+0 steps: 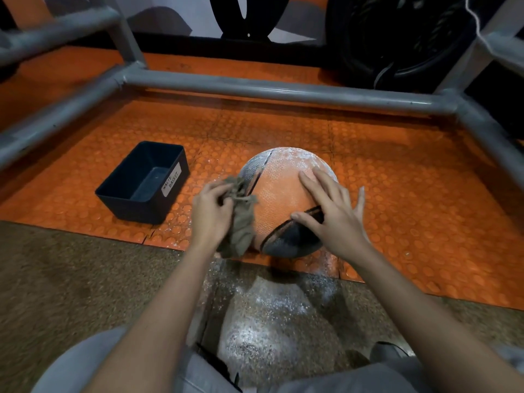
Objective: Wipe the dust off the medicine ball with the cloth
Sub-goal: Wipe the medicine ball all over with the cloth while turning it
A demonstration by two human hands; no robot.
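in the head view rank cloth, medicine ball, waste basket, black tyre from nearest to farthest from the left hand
1. cloth, bunched in the left hand.
2. medicine ball, just right of it, under the cloth.
3. waste basket, on the mat to its left.
4. black tyre, far back right.

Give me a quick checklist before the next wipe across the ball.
1. Cloth gripped in the left hand: ok.
2. Right hand flat on the ball, steadying it: ok.
3. Cloth touching the ball's left side: ok.
4. Far top of the ball free of dust: not ok, white powder shows.
5. Bin clear of the wiping path: ok, apart on the left.
6. Ball's underside clean: cannot tell.
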